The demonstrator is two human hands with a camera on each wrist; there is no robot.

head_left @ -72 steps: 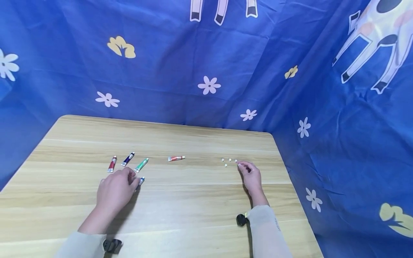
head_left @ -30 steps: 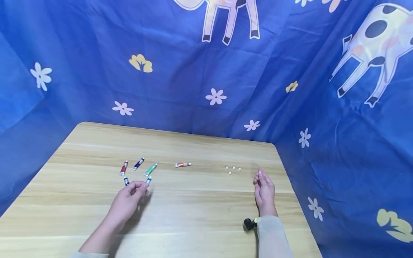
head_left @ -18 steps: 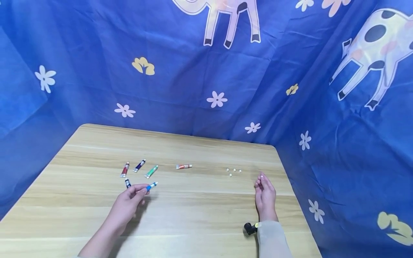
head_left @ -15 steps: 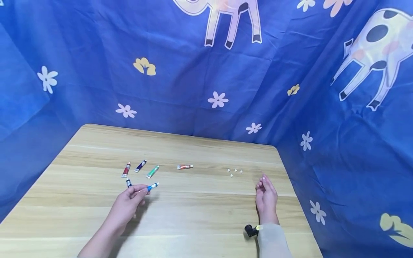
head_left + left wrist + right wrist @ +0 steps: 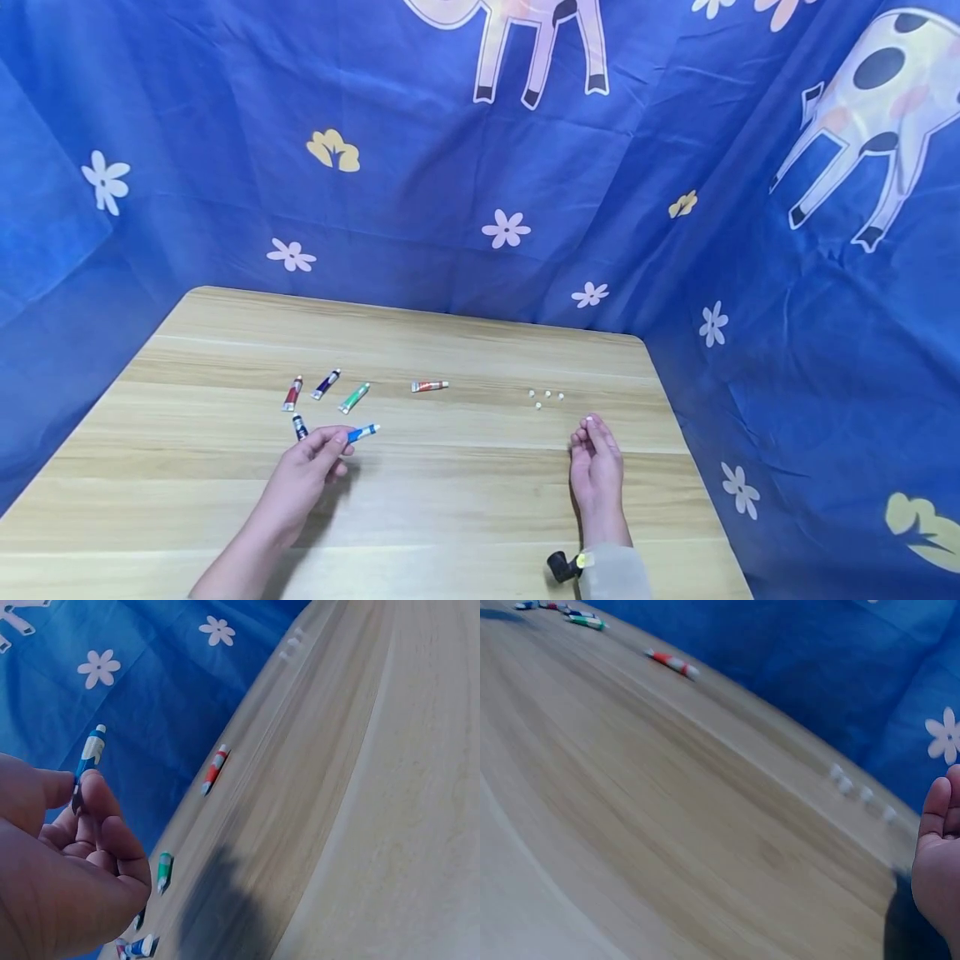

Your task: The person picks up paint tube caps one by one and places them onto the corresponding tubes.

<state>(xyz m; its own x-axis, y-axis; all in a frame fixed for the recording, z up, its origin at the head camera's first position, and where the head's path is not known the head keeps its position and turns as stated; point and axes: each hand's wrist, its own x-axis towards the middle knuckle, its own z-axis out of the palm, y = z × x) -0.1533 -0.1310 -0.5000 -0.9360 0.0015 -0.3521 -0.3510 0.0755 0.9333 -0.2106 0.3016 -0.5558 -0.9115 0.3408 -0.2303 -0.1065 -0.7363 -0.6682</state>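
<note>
While pinched between thumb and fingers (image 5: 94, 796) of the left hand (image 5: 303, 477), light blue tube (image 5: 363, 432) raised just above the bench (image 5: 450, 500), capped white tip pointing away toward the blue cloth backdrop (image 5: 450, 208). Right hand (image 5: 595, 467) held palm-up near the right edge, fingers (image 5: 939, 806) relaxed and nearly straight, holding nothing that shows, though palm partly hidden. Just beyond the left hand, four more tubes lying flat: dark blue tube (image 5: 299, 427) nearest, then red tube (image 5: 292, 392), navy tube (image 5: 326, 383) and green tube (image 5: 353, 397) in a loose row. Orange-red tube (image 5: 429, 386) alone toward the middle, well apart from the rest. Four small white caps (image 5: 545, 397) clustered just beyond the right hand. Black wrist camera (image 5: 558, 567) at the right sleeve. Judged risk: grip set at the rear end of the light blue tube only, so likely to tip or slip free if twisted or pressed hard, dropping among the row and scattering it. Further risk: small round caps close to the right fingertips, easily nudged and rolled toward the bench edge by a careless sweep. Soft tube also liable to squeeze out paint under too firm a pinch if uncapped.
</note>
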